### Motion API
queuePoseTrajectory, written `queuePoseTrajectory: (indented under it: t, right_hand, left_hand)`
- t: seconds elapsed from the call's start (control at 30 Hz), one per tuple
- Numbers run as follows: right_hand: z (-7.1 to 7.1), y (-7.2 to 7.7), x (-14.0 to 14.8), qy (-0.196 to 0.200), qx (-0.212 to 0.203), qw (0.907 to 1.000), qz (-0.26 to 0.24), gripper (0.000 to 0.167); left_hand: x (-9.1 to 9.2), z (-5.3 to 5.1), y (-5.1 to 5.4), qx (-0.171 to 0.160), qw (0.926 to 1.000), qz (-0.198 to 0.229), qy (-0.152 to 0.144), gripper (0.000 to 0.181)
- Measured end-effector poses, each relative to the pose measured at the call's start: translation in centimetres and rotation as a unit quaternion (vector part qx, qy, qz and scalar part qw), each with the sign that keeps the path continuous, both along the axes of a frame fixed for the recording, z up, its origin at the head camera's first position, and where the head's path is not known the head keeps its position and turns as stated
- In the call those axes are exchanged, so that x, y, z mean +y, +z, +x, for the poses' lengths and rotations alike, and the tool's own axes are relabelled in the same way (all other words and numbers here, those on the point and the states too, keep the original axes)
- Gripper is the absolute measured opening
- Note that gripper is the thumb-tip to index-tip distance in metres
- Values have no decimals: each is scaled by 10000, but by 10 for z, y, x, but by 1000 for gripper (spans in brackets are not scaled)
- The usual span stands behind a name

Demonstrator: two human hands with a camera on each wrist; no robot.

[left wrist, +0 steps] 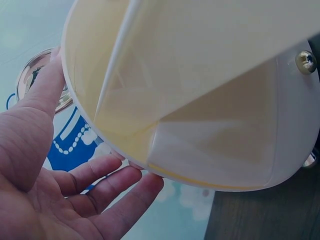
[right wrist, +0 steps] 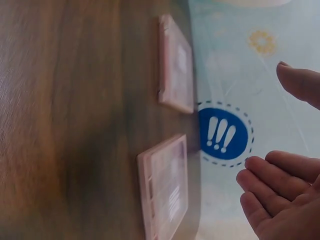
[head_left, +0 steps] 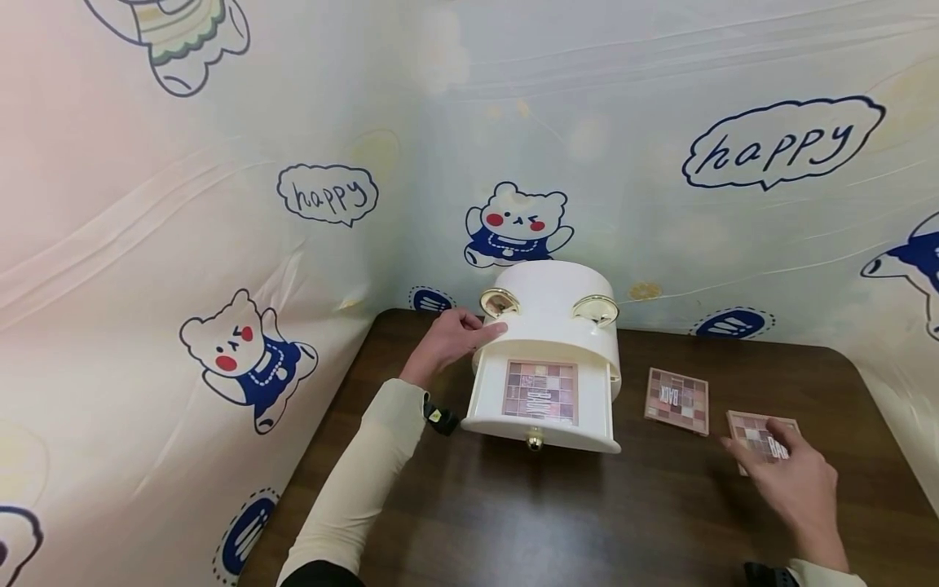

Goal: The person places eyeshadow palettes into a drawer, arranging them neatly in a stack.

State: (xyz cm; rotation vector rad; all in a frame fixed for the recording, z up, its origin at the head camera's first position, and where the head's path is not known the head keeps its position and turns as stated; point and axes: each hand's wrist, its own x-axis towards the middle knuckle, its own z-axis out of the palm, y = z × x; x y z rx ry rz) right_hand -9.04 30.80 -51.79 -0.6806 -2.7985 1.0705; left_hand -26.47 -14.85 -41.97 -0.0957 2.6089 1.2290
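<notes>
Hovering, fingers apart, right hand (head_left: 797, 481) overhangs a probably light, stiff, slick palette (head_left: 750, 429), best edge-gripped; left hand (head_left: 449, 339), unclenched, touches cabinet (head_left: 550, 303).

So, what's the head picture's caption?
Left hand touches white box, palette in its drawer; right hand above another palette.

Booth-like corner, wider room unclear: dark wood-look table (head_left: 513, 522) against 2 sides of cartoon-bear sheeting (head_left: 411, 98).
</notes>
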Motion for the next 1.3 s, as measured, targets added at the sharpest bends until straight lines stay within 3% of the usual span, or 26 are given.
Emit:
queuePoseTrajectory:
  t: [0.5,0.7,0.93,1.3]
  right_hand:
    - [8,-34,28,-199,-816,9960,297,115]
    - [14,-48,35,-142,-608,9954,730,101]
    - [20,-64,39,-336,-1145,9892,854,109]
    - [10,-68,32,-631,-1527,9816,961,121]
  left_hand:
    - [3,2,1,-95,9999,-61,40,67]
    - [2,3,0,-68,9999,-72,46,66]
    - [2,2,0,-81,9999,-65,29,65]
    - [0,3,2,-91,9999,-10,59,63]
